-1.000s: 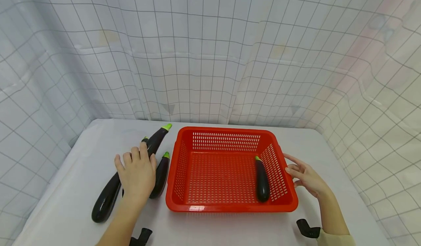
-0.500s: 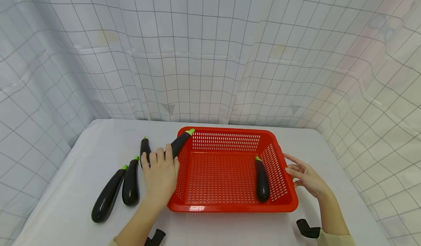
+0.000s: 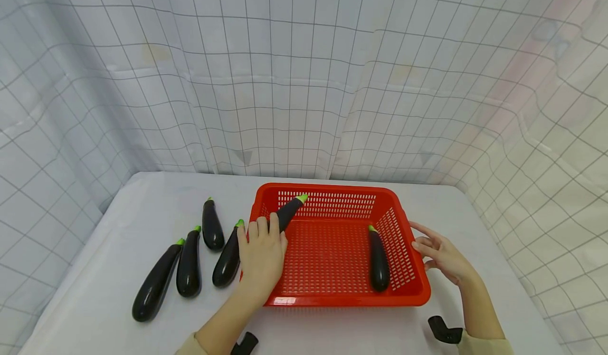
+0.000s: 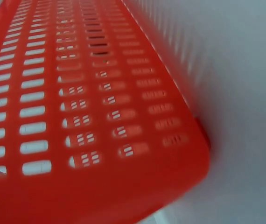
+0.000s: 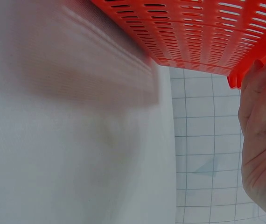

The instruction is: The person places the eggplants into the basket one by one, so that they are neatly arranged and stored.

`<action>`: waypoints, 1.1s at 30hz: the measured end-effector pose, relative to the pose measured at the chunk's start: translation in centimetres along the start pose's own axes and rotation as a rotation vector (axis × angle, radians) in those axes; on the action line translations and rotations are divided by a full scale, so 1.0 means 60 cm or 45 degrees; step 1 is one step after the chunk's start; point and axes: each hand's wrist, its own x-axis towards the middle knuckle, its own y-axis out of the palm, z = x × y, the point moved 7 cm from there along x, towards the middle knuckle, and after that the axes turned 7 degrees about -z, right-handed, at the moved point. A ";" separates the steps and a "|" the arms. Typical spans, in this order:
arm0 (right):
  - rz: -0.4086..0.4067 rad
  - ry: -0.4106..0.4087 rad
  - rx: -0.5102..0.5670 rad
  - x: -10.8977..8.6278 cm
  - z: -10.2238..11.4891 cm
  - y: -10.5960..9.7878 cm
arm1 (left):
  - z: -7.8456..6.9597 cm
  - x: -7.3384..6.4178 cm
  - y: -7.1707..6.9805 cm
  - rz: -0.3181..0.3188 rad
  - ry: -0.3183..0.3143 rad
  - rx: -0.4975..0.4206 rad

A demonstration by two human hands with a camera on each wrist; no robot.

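My left hand (image 3: 261, 257) grips an eggplant (image 3: 288, 212) from above, over the left part of the red plastic basket (image 3: 332, 300). The eggplant's green stem end points to the far right; its lower end is hidden under the hand. My right hand (image 3: 444, 255) holds the basket's right rim, and in the right wrist view its fingers (image 5: 259, 93) bend against that rim. One eggplant (image 3: 378, 260) lies inside along the basket's right wall. The basket's slotted side (image 4: 100, 186) fills much of the left wrist view, where the left hand's grip does not show.
Several more eggplants lie left of the basket: a long one (image 3: 158, 281), another beside it (image 3: 189, 262), one farther back (image 3: 212, 226) and one near the basket wall (image 3: 228, 257). A white cloth covers the table (image 3: 95, 302). Checked curtains (image 3: 304, 80) surround it.
My left hand has carried its eggplant rightward from the group on the table to over the basket's left side. The right hand and basket have stayed still.
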 end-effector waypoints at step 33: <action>0.000 0.007 -0.011 -0.002 0.002 0.000 | -0.156 0.004 0.034 0.108 0.236 0.236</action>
